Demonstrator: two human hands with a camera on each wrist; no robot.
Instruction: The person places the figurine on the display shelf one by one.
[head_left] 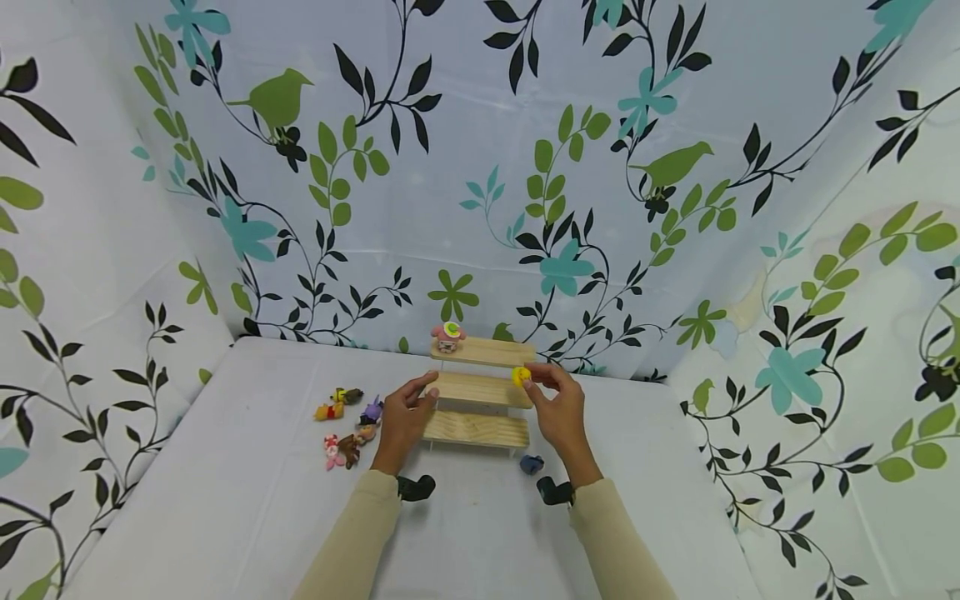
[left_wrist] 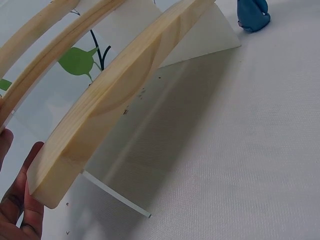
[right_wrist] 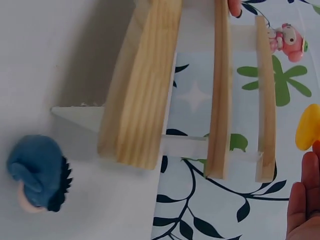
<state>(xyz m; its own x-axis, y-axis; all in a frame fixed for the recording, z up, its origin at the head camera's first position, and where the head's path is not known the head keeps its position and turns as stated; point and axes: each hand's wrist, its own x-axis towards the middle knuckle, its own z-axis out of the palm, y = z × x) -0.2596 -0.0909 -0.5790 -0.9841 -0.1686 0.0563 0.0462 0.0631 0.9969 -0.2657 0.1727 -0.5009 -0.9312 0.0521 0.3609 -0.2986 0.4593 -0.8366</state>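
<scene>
A three-tier wooden display shelf (head_left: 477,427) with clear side supports stands on the table. My left hand (head_left: 406,421) grips the left end of its middle board, fingertips at the board's edges. Between thumb and fingers, my right hand (head_left: 561,408) pinches a small yellow figure (head_left: 521,377) over the right end of the middle board. In the right wrist view only part of the yellow figure (right_wrist: 308,127) shows, above the fingers. On the left of the top board sits a pink figure (head_left: 448,336) with a green and yellow spot on its head.
Several small figures lie left of the shelf, among them an orange one (head_left: 329,412), a purple one (head_left: 371,411) and a brown one (head_left: 349,450). A blue figure (head_left: 532,463) rests by the shelf's front right corner. Patterned cloth (head_left: 480,167) hangs close behind.
</scene>
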